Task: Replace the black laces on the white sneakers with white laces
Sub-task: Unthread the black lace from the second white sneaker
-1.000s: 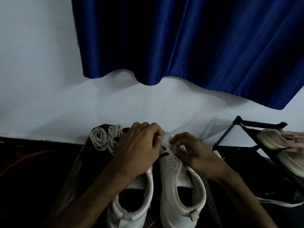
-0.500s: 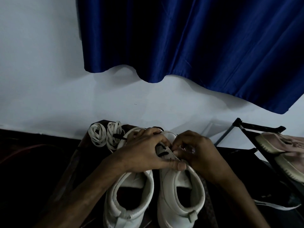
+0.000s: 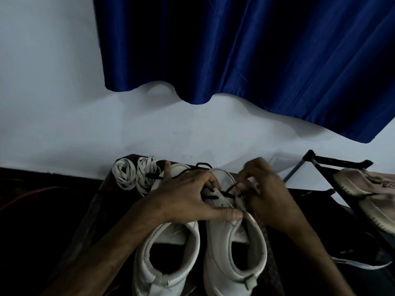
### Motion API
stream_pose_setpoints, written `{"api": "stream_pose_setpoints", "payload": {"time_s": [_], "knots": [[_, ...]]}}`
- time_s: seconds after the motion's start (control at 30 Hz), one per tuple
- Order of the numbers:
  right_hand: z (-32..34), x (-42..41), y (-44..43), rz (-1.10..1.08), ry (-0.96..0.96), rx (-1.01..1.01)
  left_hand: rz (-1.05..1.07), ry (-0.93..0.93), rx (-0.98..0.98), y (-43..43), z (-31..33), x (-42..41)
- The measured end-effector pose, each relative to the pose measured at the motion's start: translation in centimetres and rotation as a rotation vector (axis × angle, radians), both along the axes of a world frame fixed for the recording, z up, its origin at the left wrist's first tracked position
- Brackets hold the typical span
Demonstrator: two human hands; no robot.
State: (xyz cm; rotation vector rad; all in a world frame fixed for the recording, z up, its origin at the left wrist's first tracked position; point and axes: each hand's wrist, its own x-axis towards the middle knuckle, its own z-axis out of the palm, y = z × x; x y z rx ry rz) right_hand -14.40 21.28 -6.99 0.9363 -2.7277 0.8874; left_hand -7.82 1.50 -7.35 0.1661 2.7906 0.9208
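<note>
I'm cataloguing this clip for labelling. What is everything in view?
left sneaker: one, white, on table, beside the right one
right sneaker: one, white, table centre
black laces: count unclear, black, at the sneakers' fronts
white laces: two coiled bundles, white, beyond left sneaker
table: one, dark, under the sneakers
curtain: one, blue, on wall above
pale shoes: apparently two, pinkish, on black rack, far right
left hand: one, grips right sneaker
right hand: one, pinches a black lace

glossy satin-like blue curtain [image 3: 245, 50], smooth white sneakers [image 3: 233, 253], flat woven white laces [image 3: 136, 176]
</note>
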Motion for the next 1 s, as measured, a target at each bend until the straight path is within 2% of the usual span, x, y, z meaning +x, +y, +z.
{"api": "stream_pose_setpoints", "payload": {"time_s": [0.1,0.17,0.23,0.33,0.43,0.5,0.67,0.73,0.87,1.0], "knots": [[-0.7,-1.0,2.3,-0.233,-0.103,-0.243,0.014,0.024,-0.003,0.2,-0.1,0.2],[-1.7,-1.2,2.6,-0.301,-0.184,-0.272,0.026,0.039,0.003,0.3,-0.2,0.5],[-1.4,-0.7,2.1,-0.220,-0.170,-0.222,0.035,0.053,0.017,0.2,-0.2,0.7],[1.6,0.2,1.0,0.025,-0.133,-0.167,0.043,0.072,0.018,0.2,-0.1,0.6],[2.4,0.6,-0.5,0.178,-0.135,0.215,0.054,0.097,0.022,0.3,-0.2,0.7],[1.8,0.6,-1.2,0.145,-0.144,0.301,0.047,0.114,0.018,0.3,-0.2,0.7],[1.7,0.6,-1.7,0.116,-0.154,0.348,0.067,0.150,0.025,0.3,-0.2,0.9],[1.4,1.0,-2.2,0.073,-0.092,0.378,0.074,0.156,0.013,0.3,-0.2,0.9],[0.8,1.3,-2.2,0.066,0.003,0.235,0.090,0.149,0.021,0.4,-0.3,0.6],[0.9,1.5,-1.6,0.035,0.121,0.329,0.083,0.129,-0.016,0.5,-0.5,0.6]]}}
